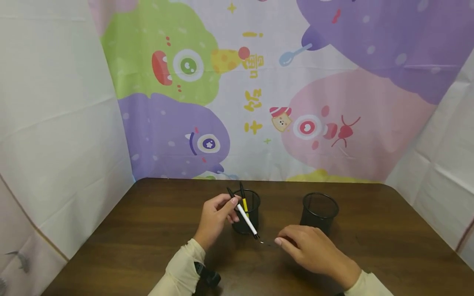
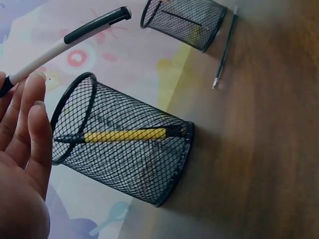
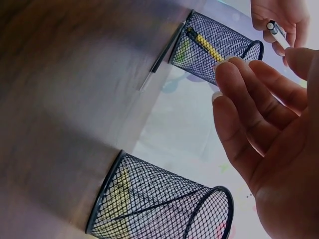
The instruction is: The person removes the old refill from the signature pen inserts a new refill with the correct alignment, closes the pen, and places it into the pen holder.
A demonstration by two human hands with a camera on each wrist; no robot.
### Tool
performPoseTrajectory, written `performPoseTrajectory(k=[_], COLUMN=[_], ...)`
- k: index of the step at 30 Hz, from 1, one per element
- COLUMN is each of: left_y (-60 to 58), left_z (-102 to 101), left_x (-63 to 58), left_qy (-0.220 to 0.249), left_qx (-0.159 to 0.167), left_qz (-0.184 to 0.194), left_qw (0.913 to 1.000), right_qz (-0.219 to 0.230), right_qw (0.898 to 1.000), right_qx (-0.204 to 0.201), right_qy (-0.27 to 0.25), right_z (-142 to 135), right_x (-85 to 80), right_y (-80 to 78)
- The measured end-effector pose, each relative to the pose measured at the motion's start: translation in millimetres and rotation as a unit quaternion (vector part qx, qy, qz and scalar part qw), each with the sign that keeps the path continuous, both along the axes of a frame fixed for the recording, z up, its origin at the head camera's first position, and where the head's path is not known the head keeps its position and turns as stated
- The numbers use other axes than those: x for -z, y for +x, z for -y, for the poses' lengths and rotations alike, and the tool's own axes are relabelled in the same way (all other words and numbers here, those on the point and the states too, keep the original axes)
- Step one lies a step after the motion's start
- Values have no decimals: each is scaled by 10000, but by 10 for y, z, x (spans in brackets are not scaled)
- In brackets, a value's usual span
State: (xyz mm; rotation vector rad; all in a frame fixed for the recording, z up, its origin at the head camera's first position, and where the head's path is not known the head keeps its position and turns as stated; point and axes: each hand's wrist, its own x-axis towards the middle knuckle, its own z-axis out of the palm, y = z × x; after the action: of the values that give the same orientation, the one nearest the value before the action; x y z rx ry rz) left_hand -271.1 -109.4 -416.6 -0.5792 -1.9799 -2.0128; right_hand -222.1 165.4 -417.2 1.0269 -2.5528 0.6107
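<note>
My left hand [image 1: 218,213] pinches a white pen [image 1: 246,218] with black ends between thumb and fingers. The pen slants down to the right, in front of the left black mesh pen cup [image 2: 134,159]. Inside that cup leans a yellow pen [image 2: 124,135] with black ends. My right hand [image 1: 311,250] hovers in front of the right mesh pen cup [image 1: 320,220]; its fingers bend loosely with nothing between them. On the table lies a thin dark rod [image 2: 227,50] with a pale tip, near the left cup's base in the right wrist view.
Both cups stand upright on a brown wooden table [image 1: 148,230]. A cartoon-printed cloth [image 1: 266,160] hangs behind the table's far edge, with white cloth [image 1: 63,102] at the left side. A dark strap [image 1: 207,276] sits at my left wrist.
</note>
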Motion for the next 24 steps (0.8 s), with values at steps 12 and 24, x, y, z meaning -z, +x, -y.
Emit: performPoseTrajectory(k=[12,24], left_y=[-115,-203], left_z=[6,11], left_x=[-43,-65], left_qy=[-1,149], left_qx=[-161,-431], left_qz=[-103,-58], left_qw=[9998,9989], right_qz=[204,162], right_qw=[9998,9999], right_qx=[-27,2], right_qy=[-72,-41], right_z=[-9,-14], right_x=[-6,0], right_y=[-5,-11])
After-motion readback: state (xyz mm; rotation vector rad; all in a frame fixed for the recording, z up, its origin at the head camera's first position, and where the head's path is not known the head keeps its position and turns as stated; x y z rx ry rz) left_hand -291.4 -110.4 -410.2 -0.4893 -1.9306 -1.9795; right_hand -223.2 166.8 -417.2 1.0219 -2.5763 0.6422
